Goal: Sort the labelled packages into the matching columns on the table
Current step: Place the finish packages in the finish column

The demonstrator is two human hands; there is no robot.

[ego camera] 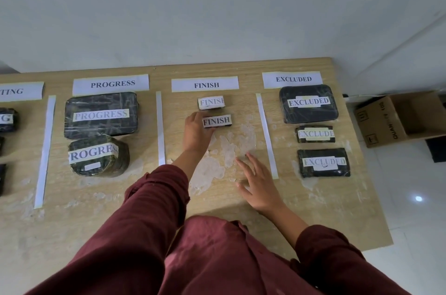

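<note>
My left hand (196,131) grips the left end of a small dark package labelled FINISH (218,121), which lies on the table in the FINISH column. Another small FINISH package (211,102) sits just behind it, under the FINISH header (205,84). My right hand (257,182) rests flat on the table with fingers spread, holding nothing. Two PROGRESS packages (101,114) (97,155) lie in the PROGRESS column. Three EXCLUDED packages (308,103) (316,134) (324,162) lie in the EXCLUDED column.
White paper strips (160,125) (266,135) (45,149) divide the wooden table (325,210) into columns. Dark packages (7,119) sit at the far left under a partly seen header. An open cardboard box (395,118) stands on the floor right of the table. A wall runs behind.
</note>
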